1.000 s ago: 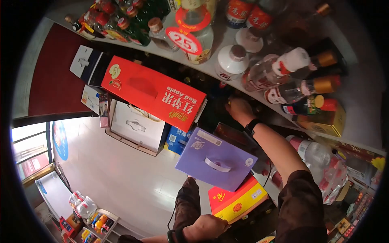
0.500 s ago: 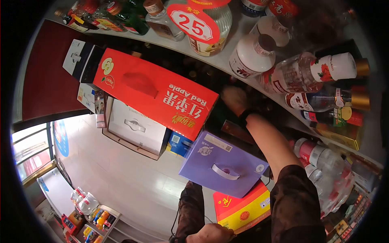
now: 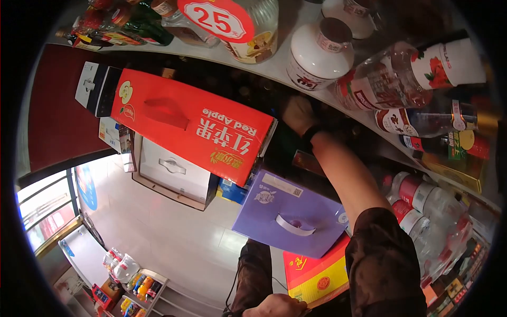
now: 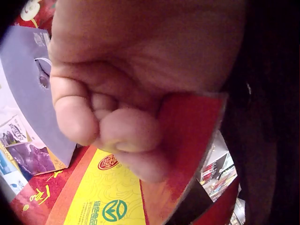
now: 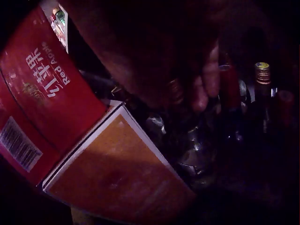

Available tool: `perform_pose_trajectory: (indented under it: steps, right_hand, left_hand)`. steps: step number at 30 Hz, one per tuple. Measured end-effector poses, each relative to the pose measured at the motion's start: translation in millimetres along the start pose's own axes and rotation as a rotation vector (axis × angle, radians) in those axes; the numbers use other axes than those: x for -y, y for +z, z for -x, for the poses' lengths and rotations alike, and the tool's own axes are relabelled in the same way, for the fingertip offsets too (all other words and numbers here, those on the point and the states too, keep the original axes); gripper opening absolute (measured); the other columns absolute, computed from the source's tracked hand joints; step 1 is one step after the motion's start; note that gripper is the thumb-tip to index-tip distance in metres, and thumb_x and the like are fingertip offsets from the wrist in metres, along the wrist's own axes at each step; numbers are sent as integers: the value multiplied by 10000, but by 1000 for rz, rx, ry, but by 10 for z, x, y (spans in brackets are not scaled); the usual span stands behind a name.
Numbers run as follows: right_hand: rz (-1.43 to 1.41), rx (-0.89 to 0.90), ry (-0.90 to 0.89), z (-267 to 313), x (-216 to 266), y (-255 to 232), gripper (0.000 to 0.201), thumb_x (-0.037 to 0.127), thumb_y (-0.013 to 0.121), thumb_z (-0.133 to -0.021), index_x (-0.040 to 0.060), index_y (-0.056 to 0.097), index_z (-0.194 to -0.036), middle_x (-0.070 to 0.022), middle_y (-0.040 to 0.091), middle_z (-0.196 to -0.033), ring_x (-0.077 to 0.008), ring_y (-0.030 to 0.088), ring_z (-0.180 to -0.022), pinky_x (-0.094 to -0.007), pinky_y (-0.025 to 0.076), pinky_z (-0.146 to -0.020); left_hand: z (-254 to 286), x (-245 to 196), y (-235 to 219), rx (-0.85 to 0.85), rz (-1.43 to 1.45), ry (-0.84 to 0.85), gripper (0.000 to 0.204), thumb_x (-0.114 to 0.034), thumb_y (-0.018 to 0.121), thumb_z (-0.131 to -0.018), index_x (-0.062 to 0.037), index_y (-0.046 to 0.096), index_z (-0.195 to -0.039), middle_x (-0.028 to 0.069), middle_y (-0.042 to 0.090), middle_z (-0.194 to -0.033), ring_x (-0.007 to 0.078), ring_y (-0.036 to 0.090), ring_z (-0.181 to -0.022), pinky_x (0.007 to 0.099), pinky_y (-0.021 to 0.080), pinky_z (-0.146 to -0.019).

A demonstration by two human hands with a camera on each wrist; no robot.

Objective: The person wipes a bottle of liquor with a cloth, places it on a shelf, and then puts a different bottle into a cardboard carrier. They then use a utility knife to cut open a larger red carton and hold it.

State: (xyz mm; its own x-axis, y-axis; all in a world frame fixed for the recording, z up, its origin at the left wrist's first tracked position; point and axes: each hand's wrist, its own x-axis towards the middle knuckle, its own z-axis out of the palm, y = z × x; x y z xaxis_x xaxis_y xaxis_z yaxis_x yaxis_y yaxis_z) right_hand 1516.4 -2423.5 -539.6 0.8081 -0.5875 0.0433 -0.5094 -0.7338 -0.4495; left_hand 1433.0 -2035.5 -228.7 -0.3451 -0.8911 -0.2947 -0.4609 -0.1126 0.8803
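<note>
Head view: your left hand (image 3: 277,305) clamped on red-yellow box (image 3: 319,276); right hand (image 3: 298,113) near dim bottles (image 5: 263,86), can't tell its grip.

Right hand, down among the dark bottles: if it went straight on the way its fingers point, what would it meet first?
Probably the dim glass bottle just beyond the fingertips of the right hand. It's very dark there and depth is unclear, so another bottle could come first.
</note>
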Motion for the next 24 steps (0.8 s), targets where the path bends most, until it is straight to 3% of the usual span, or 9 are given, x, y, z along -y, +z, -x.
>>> perform_pose_trajectory:
  steps: [3, 6, 10, 11, 13, 14, 16, 18, 24]
  right_hand:
    - [-95, -39, 96, -8, 227, -329, 206, 176, 562, -870, 93, 712, -983, -190, 704, -893, -381, 694, -833, -480, 550, -702]
    - [-5, 236, 278, 32, 206, -363, 219, 191, 584, -888, 100, 701, -1049, -192, 707, -972, -365, 694, -903, -480, 544, -752]
    - [-209, 280, 238, 440, 396, -1162, 237, 193, 635, -875, 46, 677, -1056, -213, 690, -1025, -390, 667, -958, -460, 525, -825]
    - [-271, 362, 250, 619, 474, -1530, 239, 194, 645, -876, 46, 670, -1062, -209, 694, -1000, -389, 670, -932, -467, 523, -805]
    - [-472, 248, 250, 1083, 521, -2028, 210, 167, 644, -900, 41, 656, -1068, -193, 698, -920, -345, 687, -826, -433, 529, -733]
    - [-584, 273, 311, 1304, 619, -2369, 188, 150, 645, -909, 37, 651, -1059, -170, 693, -875, -298, 684, -782, -395, 529, -710]
    - [-698, 271, 405, 1723, 864, -3102, 123, 93, 643, -927, 27, 635, -1030, -95, 670, -787, -156, 647, -692, -292, 513, -654]
    - [-731, 242, 489, 2206, 1089, -3636, 83, 75, 603, -957, 19, 633, -1010, -61, 654, -776, -108, 626, -688, -256, 504, -642]
    - [-837, 389, 753, 3637, 1610, -4042, 117, 41, 561, -982, -14, 647, -1041, -53, 665, -886, -99, 641, -731, -237, 526, -659]
  left_hand:
    - [13, 2, 7, 44, 52, -29, 331, -337, 608, -908, -106, 590, -672, 64, 561, -578, 257, 583, -513, 384, 460, -473]
    - [-5, -40, -62, 79, 17, -45, 341, -346, 609, -913, -101, 595, -677, 73, 568, -587, 269, 586, -522, 394, 461, -482]
    - [-35, -146, -181, 88, 60, -90, 381, -372, 587, -927, -91, 607, -671, 87, 581, -601, 286, 595, -546, 404, 466, -498]
    - [-24, -142, -149, 130, 11, -85, 373, -362, 562, -951, -104, 629, -690, 75, 598, -591, 268, 610, -517, 390, 469, -463]
    - [26, -35, 46, 94, -21, -29, 377, -352, 552, -967, -123, 649, -683, 62, 595, -548, 248, 608, -459, 366, 461, -415]
    - [-26, -123, -94, 209, -47, -92, 400, -380, 535, -975, -99, 665, -720, 94, 583, -542, 269, 604, -474, 394, 465, -437]
    - [3, -113, -15, 164, -136, -43, 398, -374, 533, -977, -105, 669, -717, 90, 575, -530, 269, 586, -456, 390, 444, -423]
    - [-2, -141, -45, 211, -320, 60, 328, -330, 564, -961, -129, 666, -722, 51, 575, -537, 231, 603, -457, 359, 443, -396]
    - [-23, -184, 60, -8, -184, -30, 407, -367, 585, -946, -84, 657, -662, 91, 569, -511, 265, 602, -453, 382, 463, -426]
